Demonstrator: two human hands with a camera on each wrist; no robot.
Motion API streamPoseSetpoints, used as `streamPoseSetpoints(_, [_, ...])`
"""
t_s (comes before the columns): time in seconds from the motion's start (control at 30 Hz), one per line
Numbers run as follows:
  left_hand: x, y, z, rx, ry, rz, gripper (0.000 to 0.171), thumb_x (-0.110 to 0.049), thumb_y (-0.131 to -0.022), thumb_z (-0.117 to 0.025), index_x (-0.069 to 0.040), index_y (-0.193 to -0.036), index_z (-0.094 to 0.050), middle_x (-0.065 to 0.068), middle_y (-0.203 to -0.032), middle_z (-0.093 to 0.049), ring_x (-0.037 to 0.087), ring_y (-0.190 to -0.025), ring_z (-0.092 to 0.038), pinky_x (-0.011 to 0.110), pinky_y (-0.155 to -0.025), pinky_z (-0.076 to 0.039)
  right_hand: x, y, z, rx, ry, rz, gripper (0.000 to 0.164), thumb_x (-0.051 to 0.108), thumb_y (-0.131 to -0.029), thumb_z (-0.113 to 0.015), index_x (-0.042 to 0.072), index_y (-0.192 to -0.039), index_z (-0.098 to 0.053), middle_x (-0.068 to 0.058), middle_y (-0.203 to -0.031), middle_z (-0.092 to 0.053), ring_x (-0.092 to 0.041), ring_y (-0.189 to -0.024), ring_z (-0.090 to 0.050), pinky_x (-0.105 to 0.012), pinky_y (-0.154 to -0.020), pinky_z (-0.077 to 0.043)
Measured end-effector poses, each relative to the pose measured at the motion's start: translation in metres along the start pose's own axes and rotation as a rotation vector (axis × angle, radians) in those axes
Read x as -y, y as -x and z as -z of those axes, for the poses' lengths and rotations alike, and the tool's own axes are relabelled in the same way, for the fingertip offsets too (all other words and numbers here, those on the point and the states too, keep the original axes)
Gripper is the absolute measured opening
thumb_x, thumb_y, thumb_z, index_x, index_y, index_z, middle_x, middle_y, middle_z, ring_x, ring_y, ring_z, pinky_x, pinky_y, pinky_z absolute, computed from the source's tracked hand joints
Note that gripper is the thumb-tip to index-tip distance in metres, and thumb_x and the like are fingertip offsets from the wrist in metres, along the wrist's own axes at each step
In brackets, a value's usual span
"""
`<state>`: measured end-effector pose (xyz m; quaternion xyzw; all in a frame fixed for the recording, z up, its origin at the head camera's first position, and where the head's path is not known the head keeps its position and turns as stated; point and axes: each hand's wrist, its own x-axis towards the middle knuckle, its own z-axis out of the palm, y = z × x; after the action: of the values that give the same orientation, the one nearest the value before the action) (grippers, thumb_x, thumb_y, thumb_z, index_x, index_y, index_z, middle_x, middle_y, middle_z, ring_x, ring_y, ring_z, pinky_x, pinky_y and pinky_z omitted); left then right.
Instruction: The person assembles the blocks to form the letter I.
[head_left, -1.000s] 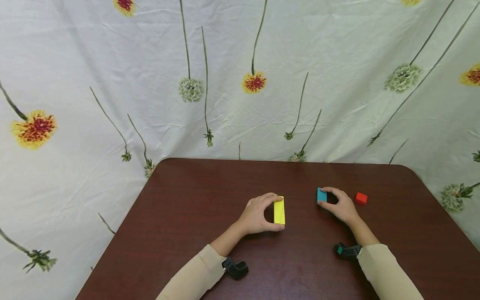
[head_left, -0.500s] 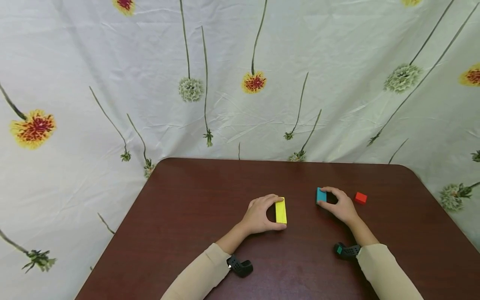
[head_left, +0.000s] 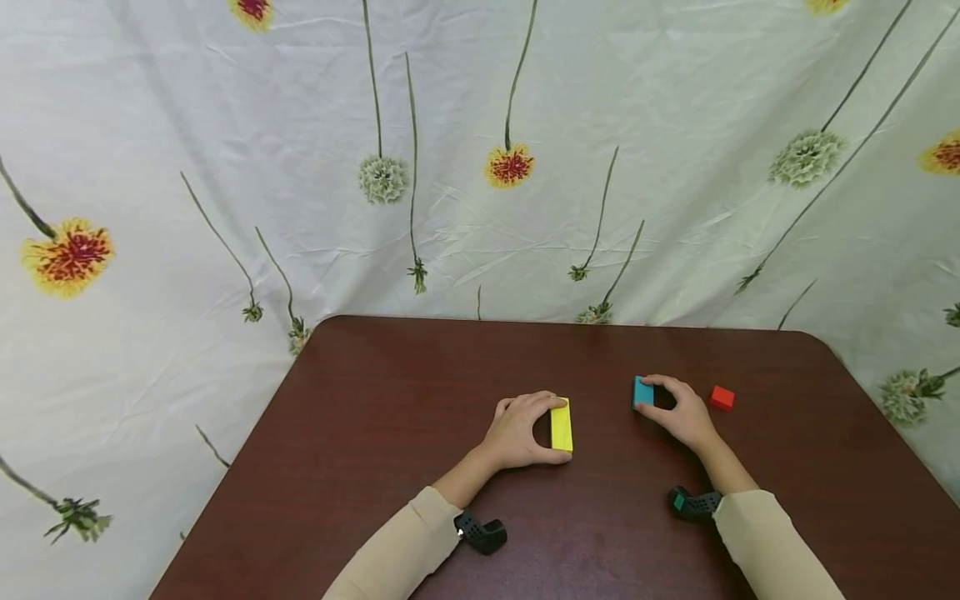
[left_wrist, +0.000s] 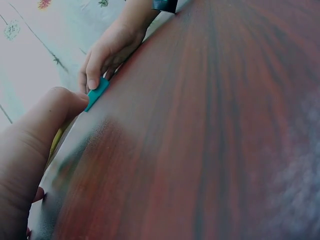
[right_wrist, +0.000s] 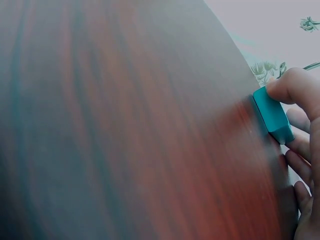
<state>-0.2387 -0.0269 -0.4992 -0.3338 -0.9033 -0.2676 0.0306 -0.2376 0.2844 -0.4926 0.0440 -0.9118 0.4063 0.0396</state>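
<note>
My left hand (head_left: 517, 432) pinches a yellow rectangular block (head_left: 561, 425) by its two ends, thumb at the near end and fingers at the far one. In the left wrist view only a thin strip of the yellow block (left_wrist: 56, 142) shows behind the thumb. Farther right, my right hand (head_left: 681, 410) grips a smaller blue block (head_left: 643, 392) between thumb and fingers. The right wrist view shows this blue block (right_wrist: 272, 114) close over the tabletop, thumb on one end. A red block (head_left: 722, 397) lies just right of the right hand, touched by neither hand.
The dark reddish-brown table (head_left: 420, 358) has rounded far corners. Behind it hangs a white cloth (head_left: 465, 225) printed with flowers. Each wrist wears a black band, the left band (head_left: 480, 533) and the right band (head_left: 693, 502) both close over the table.
Over the last second my left hand has shifted slightly right with the yellow block, then stayed almost still. The right hand, blue block and red block keep their places.
</note>
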Motion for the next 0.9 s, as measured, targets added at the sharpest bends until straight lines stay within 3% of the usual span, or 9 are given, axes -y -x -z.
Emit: streamPoseSetpoints(0.9, [-0.001, 0.0009, -0.0007, 0.035, -0.079, 0.008, 0.079, -0.062, -0.074, -0.074, -0.03, -0.141, -0.051, -0.004, -0.144, -0.047, 0.019, -0.132, -0.042, 0.05, -0.1, -0.028, -0.0023, -0.0002, -0.0007, 0.004, 0.003, 0.001, 0.056, 0.034, -0.091, -0.069, 0.004, -0.135, -0.053, -0.025, -0.143, -0.042, -0.045, -0.132, -0.031, -0.066, -0.101, -0.028])
